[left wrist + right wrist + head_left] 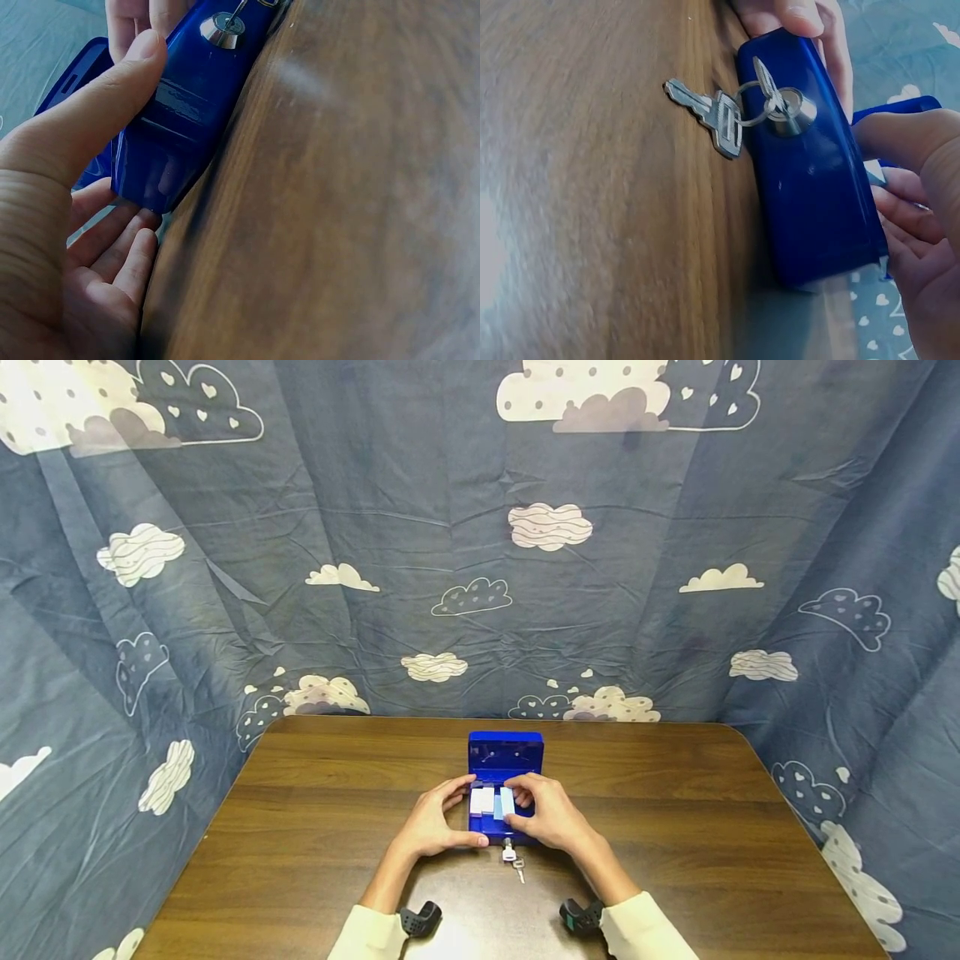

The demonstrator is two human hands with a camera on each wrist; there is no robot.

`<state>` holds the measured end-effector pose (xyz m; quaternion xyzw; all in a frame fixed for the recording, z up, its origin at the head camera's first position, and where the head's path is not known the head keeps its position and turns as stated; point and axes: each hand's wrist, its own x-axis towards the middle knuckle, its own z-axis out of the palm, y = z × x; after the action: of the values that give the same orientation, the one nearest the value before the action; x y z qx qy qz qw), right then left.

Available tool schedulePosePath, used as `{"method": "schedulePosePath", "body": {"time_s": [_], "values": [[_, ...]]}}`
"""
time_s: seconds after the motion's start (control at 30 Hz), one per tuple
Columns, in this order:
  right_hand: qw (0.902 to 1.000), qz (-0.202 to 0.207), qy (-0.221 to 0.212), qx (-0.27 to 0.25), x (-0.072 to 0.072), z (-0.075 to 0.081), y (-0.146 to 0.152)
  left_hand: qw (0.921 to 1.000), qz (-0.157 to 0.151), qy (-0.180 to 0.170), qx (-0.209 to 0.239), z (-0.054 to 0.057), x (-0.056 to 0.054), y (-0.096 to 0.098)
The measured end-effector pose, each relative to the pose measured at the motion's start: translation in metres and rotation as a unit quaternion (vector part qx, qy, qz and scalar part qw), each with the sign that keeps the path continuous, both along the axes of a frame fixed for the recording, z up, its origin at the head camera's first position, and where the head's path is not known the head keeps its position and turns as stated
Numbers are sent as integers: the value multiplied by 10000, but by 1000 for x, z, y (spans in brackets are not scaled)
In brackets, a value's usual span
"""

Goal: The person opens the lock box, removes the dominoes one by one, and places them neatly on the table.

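Observation:
A blue metal cash box [506,753] stands on the table with its lid raised at the back. Inside lie small white-pink blocks [482,800] on the left and light blue blocks [507,802] beside them. My left hand [429,823] holds the box's left side, thumb on the front edge and fingers towards the back. With thumb and fingertips, my right hand [553,814] pinches the rightmost light blue block lengthwise, over the box's right half. The right wrist view shows a pale corner of that block [874,172]; the rest is hidden.
A key stands in the round lock [791,112] on the box's front wall. From its ring a second key [726,127] hangs down to the wooden table [337,785]. Behind the table hangs a dark cloud-patterned curtain [420,543]. Both wrists wear black bands [422,920].

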<state>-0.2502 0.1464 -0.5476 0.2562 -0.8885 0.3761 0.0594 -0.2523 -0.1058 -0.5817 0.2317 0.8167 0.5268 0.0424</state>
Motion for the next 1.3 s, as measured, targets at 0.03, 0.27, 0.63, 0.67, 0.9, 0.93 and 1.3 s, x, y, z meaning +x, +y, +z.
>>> {"method": "schedulePosePath", "body": {"time_s": [0.03, 0.27, 0.63, 0.67, 0.9, 0.93, 1.3], "values": [[10000, -53, -61, -9, 0, 1, 1, 10000, -3, -1, 15, 0, 0, 0], [9992, -259, -274, -144, 4, 11, 12, 9999, -17, -32, 95, -1, -1, -1], [9977, -264, -343, -527, 8, 12, 26, 9999, -22, 1, 144, -1, 0, 0], [9977, -268, -329, -527, 8, 12, 27, 9999, -16, 5, 134, -1, -1, 0], [9973, -366, -191, -602, 9, 10, 37, 10000, 8, 23, 51, -2, 0, -1], [9972, -394, -168, -606, 9, 10, 38, 10000, 10, 28, 44, -2, 0, -1], [9961, -584, -31, -660, 10, 7, 51, 9999, -20, 112, -43, -3, -1, -1]]}}
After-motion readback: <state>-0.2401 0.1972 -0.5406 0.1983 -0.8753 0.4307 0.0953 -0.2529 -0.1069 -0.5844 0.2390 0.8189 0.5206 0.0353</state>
